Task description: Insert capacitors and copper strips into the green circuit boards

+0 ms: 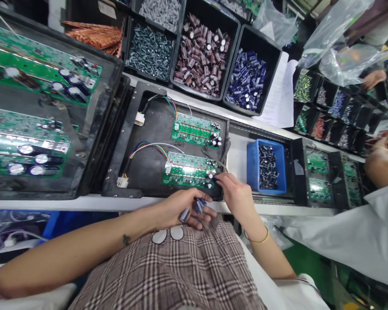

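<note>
Two green circuit boards lie in a black tray (148,129): an upper board (197,128) and a lower board (189,168), each with coloured wires at its left end. My left hand (183,209) is palm up below the lower board, its fingers curled round several blue capacitors (199,205). At the lower board's right end, my right hand (236,193) pinches at a dark capacitor (214,177), its fingertips touching the board's corner. Black capacitors stand at the right end of the upper board.
Bins of brown capacitors (202,56) and blue capacitors (246,79) stand behind the tray. A blue box (266,144) of black parts is right of it. Larger boards (26,142) lie left. At far right is another person's arm (383,165).
</note>
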Tool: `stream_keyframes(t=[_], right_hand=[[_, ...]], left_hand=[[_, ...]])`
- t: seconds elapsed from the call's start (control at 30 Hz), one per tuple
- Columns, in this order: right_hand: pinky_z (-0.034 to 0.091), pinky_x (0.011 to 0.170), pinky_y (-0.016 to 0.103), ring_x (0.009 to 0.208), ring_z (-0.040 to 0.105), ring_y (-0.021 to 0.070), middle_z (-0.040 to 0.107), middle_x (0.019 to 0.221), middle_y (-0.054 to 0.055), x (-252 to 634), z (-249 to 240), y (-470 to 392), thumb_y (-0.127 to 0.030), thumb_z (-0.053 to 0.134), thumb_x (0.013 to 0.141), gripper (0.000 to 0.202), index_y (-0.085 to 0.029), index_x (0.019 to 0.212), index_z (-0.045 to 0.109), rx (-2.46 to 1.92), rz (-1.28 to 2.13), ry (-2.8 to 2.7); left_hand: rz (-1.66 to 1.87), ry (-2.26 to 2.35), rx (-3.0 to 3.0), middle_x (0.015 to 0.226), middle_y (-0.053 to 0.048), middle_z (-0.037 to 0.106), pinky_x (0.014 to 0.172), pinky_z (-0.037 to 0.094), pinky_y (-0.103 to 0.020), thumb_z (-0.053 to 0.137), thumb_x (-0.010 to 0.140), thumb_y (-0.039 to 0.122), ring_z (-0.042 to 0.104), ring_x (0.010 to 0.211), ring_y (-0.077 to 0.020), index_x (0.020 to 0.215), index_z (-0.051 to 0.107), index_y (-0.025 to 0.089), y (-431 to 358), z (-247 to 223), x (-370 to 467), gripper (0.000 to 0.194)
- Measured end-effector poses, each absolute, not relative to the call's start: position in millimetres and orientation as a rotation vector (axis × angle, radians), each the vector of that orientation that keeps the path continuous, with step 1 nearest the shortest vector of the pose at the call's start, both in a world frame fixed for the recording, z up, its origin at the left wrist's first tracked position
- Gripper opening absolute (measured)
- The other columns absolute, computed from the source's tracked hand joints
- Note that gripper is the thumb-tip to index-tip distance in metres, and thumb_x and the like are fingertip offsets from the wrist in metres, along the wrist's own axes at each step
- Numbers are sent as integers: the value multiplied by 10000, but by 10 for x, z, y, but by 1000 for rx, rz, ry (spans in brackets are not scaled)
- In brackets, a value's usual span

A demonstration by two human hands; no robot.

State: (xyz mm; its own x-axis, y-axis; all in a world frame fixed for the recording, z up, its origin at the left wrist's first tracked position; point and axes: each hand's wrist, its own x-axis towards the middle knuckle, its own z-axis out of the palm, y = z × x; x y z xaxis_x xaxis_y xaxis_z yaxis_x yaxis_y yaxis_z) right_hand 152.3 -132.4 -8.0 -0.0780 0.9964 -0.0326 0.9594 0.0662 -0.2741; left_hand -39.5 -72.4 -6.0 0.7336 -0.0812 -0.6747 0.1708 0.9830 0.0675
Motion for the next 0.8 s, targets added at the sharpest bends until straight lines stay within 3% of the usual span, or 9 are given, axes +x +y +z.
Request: stream_keyframes(t=[0.33,0.47,0.63,0.8], right_hand=[[535,665,246,881,690,164,698,1096,57,1582,-62,-1320,-137,448,945,245,-207,1120,604,-1918,321,-2310],[561,783,326,962,673,205,669,1186,110,1646,-87,-1325,-95,410,933,318,-185,1177,592,-1737,372,-2437],[557,911,333,1071,646,190,661,1203,104,1536,-25,-1429,-165,502,935,333,-190,1263,552,-1634,499,-2140],[570,894,306,1008,661,156,693,1077,46,1402,203,-1486,-167,554,914,272,-251,1165,619,-1538,546,-1862]], left_hand=[[-52,776,261,716,-123,682,388,396,-165,380,973,333,540,457,-101,996,566,70,-781,-56,-417,324],[-92,837,275,669,-107,662,365,321,-158,411,950,451,519,446,-100,881,544,109,-775,-42,-408,373],[-148,849,271,549,-1,521,364,81,-133,486,830,672,264,360,-24,717,409,174,-786,-55,-432,517],[-285,895,390,482,47,350,386,25,-152,426,821,734,110,374,-17,665,365,190,-595,213,-222,570]])
